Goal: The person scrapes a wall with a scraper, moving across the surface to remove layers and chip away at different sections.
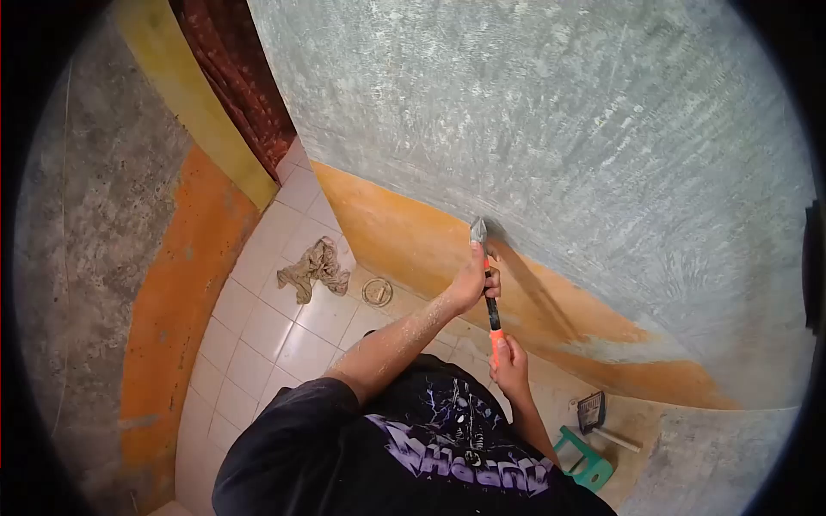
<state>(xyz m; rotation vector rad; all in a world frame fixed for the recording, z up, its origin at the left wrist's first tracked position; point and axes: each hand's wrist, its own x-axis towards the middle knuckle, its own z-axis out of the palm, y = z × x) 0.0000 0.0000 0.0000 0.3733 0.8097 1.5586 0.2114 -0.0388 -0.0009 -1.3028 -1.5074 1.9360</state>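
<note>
A long-handled scraper with an orange and black handle reaches up to the wall. Its grey metal head rests at the line between grey and orange paint. My left hand is closed around the upper handle, just below the head. Lower down, my right hand grips the orange end. Pale specks of dust cover my left forearm. Scuffed, whitish marks spread over the grey part of the wall, and the band below it is orange.
A crumpled cloth and a round ring-shaped object lie on the tiled floor. At lower right are a green plastic stool and a dark mesh tray. A red curtain hangs in the doorway.
</note>
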